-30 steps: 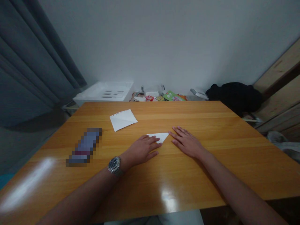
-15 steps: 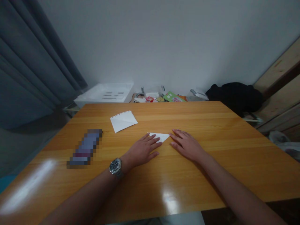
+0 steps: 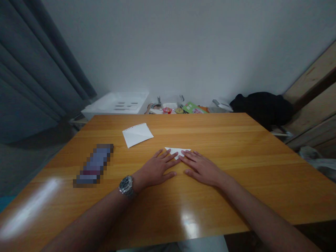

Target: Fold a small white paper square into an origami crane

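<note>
A white paper folded into a triangle [image 3: 177, 151] lies flat on the wooden table [image 3: 210, 129], its long edge away from me and its point towards me. The fingertips of my left hand [image 3: 156, 169] rest on its left part, fingers spread. Over its right part lie the fingertips of my right hand [image 3: 201, 166], also spread and flat. Both hands cover some of the paper's lower edges. A metal watch [image 3: 126, 185] is on my left wrist.
Farther back to the left lies a white sheet [image 3: 138, 135] with a perforated edge. A pixelated flat object [image 3: 94, 164] is on the table's left side. Beyond the far edge are a white tray-like piece [image 3: 118, 103], a green booklet [image 3: 193, 107] and a black bundle [image 3: 262, 108].
My right hand has moved left from beside the folded paper onto its right part. My left hand has shifted slightly left and uncovers more of the paper's middle.
</note>
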Motion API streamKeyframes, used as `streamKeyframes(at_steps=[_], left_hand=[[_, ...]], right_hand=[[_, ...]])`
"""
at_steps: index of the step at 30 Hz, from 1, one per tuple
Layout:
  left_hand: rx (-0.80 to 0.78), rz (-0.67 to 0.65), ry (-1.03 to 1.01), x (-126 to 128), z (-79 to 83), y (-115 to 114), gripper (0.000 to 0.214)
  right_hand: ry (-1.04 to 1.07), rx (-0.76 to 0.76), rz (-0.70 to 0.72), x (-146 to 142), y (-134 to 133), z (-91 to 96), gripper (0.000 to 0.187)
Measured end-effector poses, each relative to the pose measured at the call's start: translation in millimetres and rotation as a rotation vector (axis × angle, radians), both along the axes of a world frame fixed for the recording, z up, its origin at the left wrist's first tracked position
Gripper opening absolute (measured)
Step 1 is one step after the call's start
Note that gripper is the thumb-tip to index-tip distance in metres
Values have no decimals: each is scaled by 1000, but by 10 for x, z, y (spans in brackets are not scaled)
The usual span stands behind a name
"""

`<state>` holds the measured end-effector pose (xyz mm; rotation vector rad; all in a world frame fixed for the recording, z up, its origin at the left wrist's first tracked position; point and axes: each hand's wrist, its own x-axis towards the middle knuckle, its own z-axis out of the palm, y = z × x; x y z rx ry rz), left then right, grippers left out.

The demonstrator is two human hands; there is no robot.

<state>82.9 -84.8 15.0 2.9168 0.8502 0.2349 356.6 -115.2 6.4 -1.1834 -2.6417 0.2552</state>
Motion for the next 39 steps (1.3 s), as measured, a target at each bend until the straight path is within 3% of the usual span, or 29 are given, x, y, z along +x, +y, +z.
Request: streamKeyframes(at_steps=[10, 17, 28, 34, 39], left_hand=[[-40, 59, 36, 13, 60, 1, 62], [12, 24, 20, 16, 44, -14, 61], [26, 25, 45, 24, 44, -5, 59], [69, 34, -11, 48, 78, -9, 56], [89, 141, -45, 46, 78, 8, 55]], right_hand=[[-23, -16, -8, 5, 8, 22, 58], [-42, -1, -15, 9, 20, 2, 59], [-96, 78, -260, 219, 157, -88, 54], [-42, 110, -216, 238, 143, -64, 50], [68, 116, -37, 186, 101, -5, 43]])
